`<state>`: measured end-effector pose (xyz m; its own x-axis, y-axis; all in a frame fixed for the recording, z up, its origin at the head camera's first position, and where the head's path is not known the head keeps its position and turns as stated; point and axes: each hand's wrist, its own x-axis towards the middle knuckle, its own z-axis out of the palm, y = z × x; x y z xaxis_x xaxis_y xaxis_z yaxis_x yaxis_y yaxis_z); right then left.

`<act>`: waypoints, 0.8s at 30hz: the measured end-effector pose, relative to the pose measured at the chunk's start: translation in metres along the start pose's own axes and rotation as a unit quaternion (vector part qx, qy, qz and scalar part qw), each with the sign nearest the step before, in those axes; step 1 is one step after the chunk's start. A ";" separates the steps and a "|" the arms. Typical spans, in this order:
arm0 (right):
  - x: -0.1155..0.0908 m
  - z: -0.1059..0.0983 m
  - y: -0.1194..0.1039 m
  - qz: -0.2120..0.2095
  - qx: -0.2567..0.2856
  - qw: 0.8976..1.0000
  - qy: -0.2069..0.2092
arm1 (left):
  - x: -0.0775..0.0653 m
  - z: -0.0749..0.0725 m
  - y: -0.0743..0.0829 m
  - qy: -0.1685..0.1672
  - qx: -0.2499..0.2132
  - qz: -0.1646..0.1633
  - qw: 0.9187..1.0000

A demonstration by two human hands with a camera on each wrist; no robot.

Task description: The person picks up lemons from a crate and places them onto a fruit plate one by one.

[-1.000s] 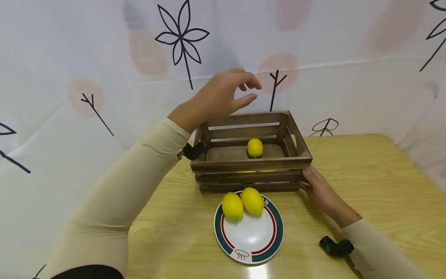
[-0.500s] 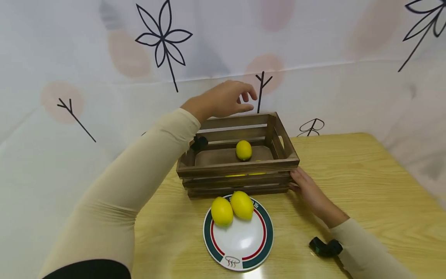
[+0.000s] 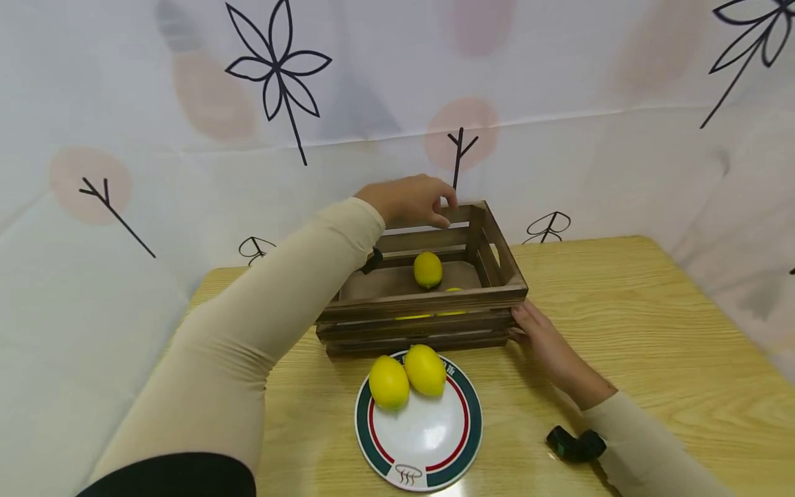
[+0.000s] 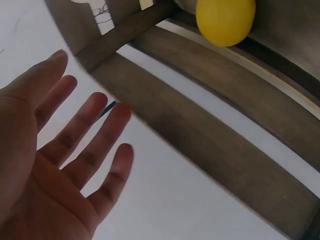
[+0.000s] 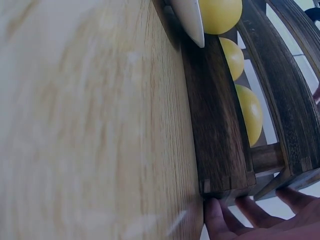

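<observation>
My left hand [image 3: 410,199] hovers at the far rim of a brown slatted wooden crate [image 3: 422,301]. In the left wrist view its fingers [image 4: 116,125] are spread and loosely bent, with nothing held; a lemon [image 4: 226,20] is visible inside the crate. My right hand [image 3: 553,355] rests its fingertips on the crate's lower right front corner, also seen in the right wrist view. One lemon [image 3: 428,270] lies whole in view inside, and parts of others show behind the slats. Two lemons [image 3: 389,382] sit on a round plate [image 3: 428,442] before the crate.
The crate and plate stand on a light wooden table [image 3: 621,310]. Behind it hangs a pale cloth [image 3: 373,83] with plant drawings. A black wrist camera [image 3: 576,444] is strapped to the right wrist, close above the tabletop.
My left hand has come down from above the crate to its far rim. The right hand keeps its place at the corner. Crate, plate and lemons shift slightly left in view as the head turns.
</observation>
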<state>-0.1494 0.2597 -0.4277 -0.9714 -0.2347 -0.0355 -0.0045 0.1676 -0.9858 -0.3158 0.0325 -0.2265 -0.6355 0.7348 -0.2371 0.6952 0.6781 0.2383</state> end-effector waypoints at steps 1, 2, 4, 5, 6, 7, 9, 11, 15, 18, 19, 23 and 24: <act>0.000 0.000 0.001 0.000 0.004 1.000 0.000 | 0.002 0.002 -0.001 -0.008 -0.003 0.000 1.000; 0.000 0.001 0.001 0.000 0.007 1.000 0.000 | 0.003 0.004 -0.002 -0.016 -0.005 -0.002 1.000; -0.001 0.003 0.002 0.002 0.011 1.000 -0.002 | 0.006 0.009 -0.004 -0.028 -0.007 -0.002 1.000; -0.001 0.004 0.003 0.005 0.011 1.000 -0.002 | 0.008 0.011 -0.005 -0.033 -0.009 -0.001 0.999; -0.001 0.005 0.003 0.006 0.009 1.000 -0.002 | 0.009 0.013 -0.007 -0.037 -0.010 0.001 0.999; -0.002 0.006 0.004 0.008 0.006 1.000 -0.002 | 0.010 0.015 -0.008 -0.040 -0.011 0.003 0.999; -0.001 0.007 0.004 0.012 0.000 1.000 0.001 | 0.012 0.018 -0.011 -0.048 -0.013 0.005 0.999; -0.001 0.008 0.004 0.012 -0.003 1.000 0.004 | 0.014 0.021 -0.014 -0.056 -0.017 0.010 0.998; -0.001 0.009 0.001 0.014 -0.005 1.000 0.008 | 0.017 0.027 -0.019 -0.079 -0.022 0.013 0.997; -0.001 0.008 0.000 0.011 -0.001 1.000 0.009 | 0.018 0.029 -0.019 -0.088 -0.017 0.010 0.996; -0.001 0.008 -0.001 0.008 0.002 1.000 0.010 | 0.018 0.029 -0.018 -0.088 -0.014 0.010 0.996; -0.001 0.005 -0.001 -0.001 0.000 1.000 0.015 | 0.020 0.030 -0.015 -0.082 -0.005 0.012 0.997; -0.001 0.004 -0.001 -0.001 -0.001 1.000 0.016 | 0.020 0.031 -0.014 -0.086 -0.004 0.011 0.996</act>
<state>-0.1477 0.2557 -0.4269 -0.9785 -0.2045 -0.0276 -0.0073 0.1683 -0.9857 -0.3282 0.0372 -0.2636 -0.5523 0.7375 -0.3888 0.7057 0.6618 0.2529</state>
